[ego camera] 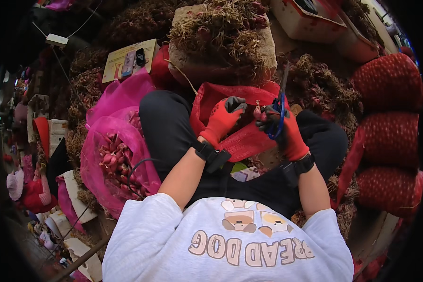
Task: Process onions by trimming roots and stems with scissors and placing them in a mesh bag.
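My left hand (227,114), in a red glove with dark grip coating, is raised with curled fingers over a red mesh bag (238,142) between my legs; whether anything small sits in its fingers cannot be told. Blue-handled scissors (282,112) are in my right hand (285,130), gloved alike, with their blades pointing away from me. Small red shallots (258,112) show at the fingertips of that same hand. A pink mesh bag (91,165) beside my left leg holds many trimmed shallots (114,158).
Ahead stands a foam box (183,67) heaped with dried shallot bunches (229,31). Full red mesh sacks (389,139) are stacked at right. More bunches (320,84) lie by my right knee. A phone (128,63) rests on a board at upper left. Another person (37,194) is far left.
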`<state>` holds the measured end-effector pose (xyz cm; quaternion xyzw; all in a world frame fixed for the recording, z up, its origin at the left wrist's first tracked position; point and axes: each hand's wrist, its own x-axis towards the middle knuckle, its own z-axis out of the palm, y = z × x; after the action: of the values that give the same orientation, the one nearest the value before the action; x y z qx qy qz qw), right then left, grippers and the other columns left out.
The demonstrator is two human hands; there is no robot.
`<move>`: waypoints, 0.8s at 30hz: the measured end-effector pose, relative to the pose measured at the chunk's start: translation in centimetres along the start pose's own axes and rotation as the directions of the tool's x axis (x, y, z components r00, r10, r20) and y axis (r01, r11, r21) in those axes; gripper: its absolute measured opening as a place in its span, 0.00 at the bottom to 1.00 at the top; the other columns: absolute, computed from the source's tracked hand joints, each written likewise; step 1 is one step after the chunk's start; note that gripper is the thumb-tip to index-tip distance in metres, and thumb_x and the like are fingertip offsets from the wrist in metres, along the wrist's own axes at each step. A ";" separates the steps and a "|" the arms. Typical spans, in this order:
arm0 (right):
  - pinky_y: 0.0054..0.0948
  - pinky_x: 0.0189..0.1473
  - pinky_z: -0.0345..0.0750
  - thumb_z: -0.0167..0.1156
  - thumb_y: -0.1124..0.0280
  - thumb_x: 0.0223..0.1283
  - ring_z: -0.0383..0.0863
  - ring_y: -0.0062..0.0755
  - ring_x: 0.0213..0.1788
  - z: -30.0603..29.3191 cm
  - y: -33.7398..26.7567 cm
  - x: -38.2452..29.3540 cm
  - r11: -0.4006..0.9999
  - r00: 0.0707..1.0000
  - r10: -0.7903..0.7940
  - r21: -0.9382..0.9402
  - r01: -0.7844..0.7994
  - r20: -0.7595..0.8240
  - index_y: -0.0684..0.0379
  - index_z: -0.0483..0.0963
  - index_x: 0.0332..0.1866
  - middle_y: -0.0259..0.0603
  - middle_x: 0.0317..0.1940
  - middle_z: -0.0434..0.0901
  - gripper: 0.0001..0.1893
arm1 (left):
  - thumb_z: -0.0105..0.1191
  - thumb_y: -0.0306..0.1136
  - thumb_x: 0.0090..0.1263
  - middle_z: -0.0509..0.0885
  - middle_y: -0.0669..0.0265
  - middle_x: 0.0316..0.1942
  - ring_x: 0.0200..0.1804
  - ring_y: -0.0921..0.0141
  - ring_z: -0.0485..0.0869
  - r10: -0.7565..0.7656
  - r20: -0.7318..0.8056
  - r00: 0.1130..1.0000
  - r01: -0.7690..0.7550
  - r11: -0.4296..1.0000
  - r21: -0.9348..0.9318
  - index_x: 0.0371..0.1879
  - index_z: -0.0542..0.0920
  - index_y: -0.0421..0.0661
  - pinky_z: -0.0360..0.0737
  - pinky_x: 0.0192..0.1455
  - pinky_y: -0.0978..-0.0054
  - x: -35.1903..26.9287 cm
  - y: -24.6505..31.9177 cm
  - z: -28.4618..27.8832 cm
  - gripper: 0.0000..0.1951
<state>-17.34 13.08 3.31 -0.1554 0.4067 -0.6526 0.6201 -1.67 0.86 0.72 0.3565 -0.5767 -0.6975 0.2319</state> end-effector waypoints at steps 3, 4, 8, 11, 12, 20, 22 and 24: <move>0.25 0.37 0.80 0.59 0.71 0.58 0.81 0.28 0.34 0.4 0.0 -0.3 0.985 0.995 -0.038 -0.169 0.023 -0.090 0.65 0.72 0.42 0.39 0.34 0.79 0.10 | 0.57 0.28 0.63 0.82 0.75 0.31 0.33 0.83 0.76 -0.046 0.186 0.981 0.064 0.994 -0.088 0.39 0.81 0.41 0.72 0.35 0.84 -0.5 -0.5 0.1 0.08; 0.25 0.37 0.80 0.60 0.73 0.57 0.81 0.27 0.34 0.2 0.4 -0.2 0.974 0.994 -0.063 -0.223 0.041 -0.093 0.65 0.72 0.42 0.39 0.35 0.79 0.10 | 0.57 0.28 0.63 0.82 0.76 0.31 0.33 0.84 0.75 -0.047 0.251 0.967 0.062 0.997 -0.050 0.39 0.82 0.41 0.72 0.35 0.84 -0.5 -0.8 0.1 0.08; 0.24 0.36 0.80 0.61 0.77 0.55 0.81 0.26 0.32 0.5 1.4 0.1 0.810 0.966 -0.259 -0.550 0.203 -0.025 0.64 0.73 0.43 0.39 0.36 0.79 0.11 | 0.59 0.26 0.60 0.80 0.74 0.24 0.28 0.84 0.73 0.024 0.234 0.972 -0.016 0.999 -0.037 0.30 0.81 0.40 0.69 0.30 0.83 -1.0 -0.2 0.2 0.03; 0.23 0.35 0.80 0.62 0.78 0.53 0.82 0.25 0.33 -0.1 1.2 0.2 0.906 0.992 -0.116 -0.414 0.084 -0.053 0.64 0.73 0.43 0.39 0.36 0.80 0.12 | 0.59 0.26 0.60 0.79 0.74 0.22 0.27 0.84 0.72 0.038 0.284 0.958 -0.027 0.999 -0.041 0.28 0.81 0.40 0.67 0.28 0.84 -0.8 -0.4 -0.6 0.03; 0.23 0.35 0.80 0.62 0.78 0.53 0.82 0.25 0.32 -0.2 1.0 0.2 0.923 0.995 -0.089 -0.379 0.062 -0.055 0.64 0.73 0.43 0.39 0.36 0.80 0.12 | 0.59 0.27 0.60 0.79 0.75 0.22 0.26 0.84 0.71 0.038 0.317 0.948 -0.021 0.998 -0.058 0.27 0.81 0.40 0.67 0.28 0.84 -0.6 -0.3 -0.8 0.04; 0.23 0.33 0.80 0.60 0.76 0.55 0.82 0.27 0.30 0.0 0.8 0.0 0.935 0.995 -0.058 -0.355 0.024 -0.084 0.64 0.72 0.42 0.40 0.35 0.80 0.10 | 0.60 0.29 0.60 0.79 0.72 0.23 0.26 0.81 0.72 0.018 0.257 0.966 -0.001 0.998 -0.066 0.26 0.79 0.41 0.69 0.28 0.81 -0.7 -0.6 -0.1 0.06; 0.23 0.32 0.80 0.59 0.74 0.56 0.82 0.28 0.30 0.6 0.2 -0.2 0.939 0.996 -0.043 -0.343 0.015 -0.076 0.65 0.72 0.42 0.40 0.33 0.79 0.10 | 0.61 0.29 0.58 0.80 0.69 0.24 0.25 0.76 0.75 0.213 0.175 0.961 -0.213 0.977 -0.018 0.27 0.79 0.42 0.71 0.29 0.78 -0.7 -1.0 0.7 0.06; 0.23 0.32 0.80 0.58 0.72 0.58 0.82 0.29 0.30 0.8 -0.5 -0.5 0.951 0.998 -0.012 -0.310 -0.007 -0.058 0.66 0.72 0.41 0.40 0.31 0.78 0.10 | 0.61 0.28 0.54 0.79 0.65 0.27 0.29 0.68 0.77 0.382 0.205 0.901 -0.424 0.877 0.226 0.28 0.78 0.44 0.73 0.33 0.72 -0.5 -0.4 0.6 0.06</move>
<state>-17.01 13.23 4.27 -0.2318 0.5220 -0.5858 0.5750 -1.76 1.67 0.53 0.2010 -0.7426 -0.5756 0.2772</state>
